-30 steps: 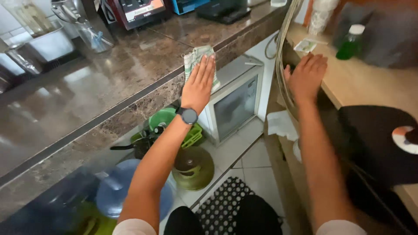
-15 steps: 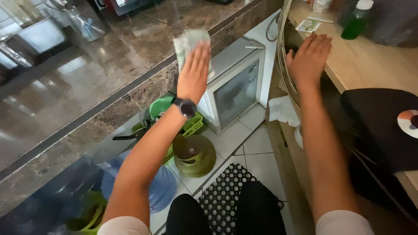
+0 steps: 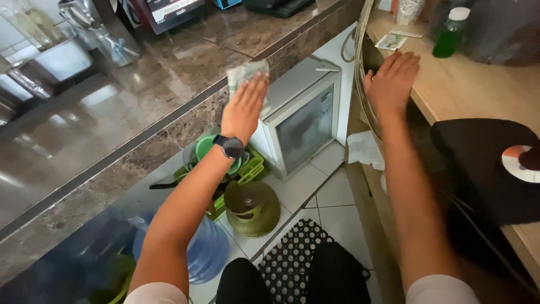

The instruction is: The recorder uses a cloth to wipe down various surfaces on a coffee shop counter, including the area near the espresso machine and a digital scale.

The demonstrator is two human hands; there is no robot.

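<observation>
— Since a moment ago the left hand point(image 3: 243, 111) has slid with its cloth point(image 3: 243, 73) along the edge of the marble counter point(image 3: 169, 79), and the view has tipped a little lower. See it?

— Yes. Palm flat, fingers together, pressing the pale folded cloth against the counter's edge, just above the small white fridge point(image 3: 301, 115). It's not clenched — the cloth is pinned under the open palm, with one end poking out past the fingertips.

— And the right hand point(image 3: 392, 79)?

— Spread open, holding nothing, resting on the near edge of the wooden shelf point(image 3: 472, 84). A green bottle point(image 3: 450, 32) stands well beyond its fingers.

— What's lower down?

— A black watch point(image 3: 231, 146) on the left wrist. Below it, a green crate of dishes point(image 3: 247, 169) under the counter, an olive gas cylinder point(image 3: 251, 207) just beside it, and a blue water jug point(image 3: 202, 253) near the elbow. A black rubber mat point(image 3: 292, 259) lies on the white tiles.
</observation>
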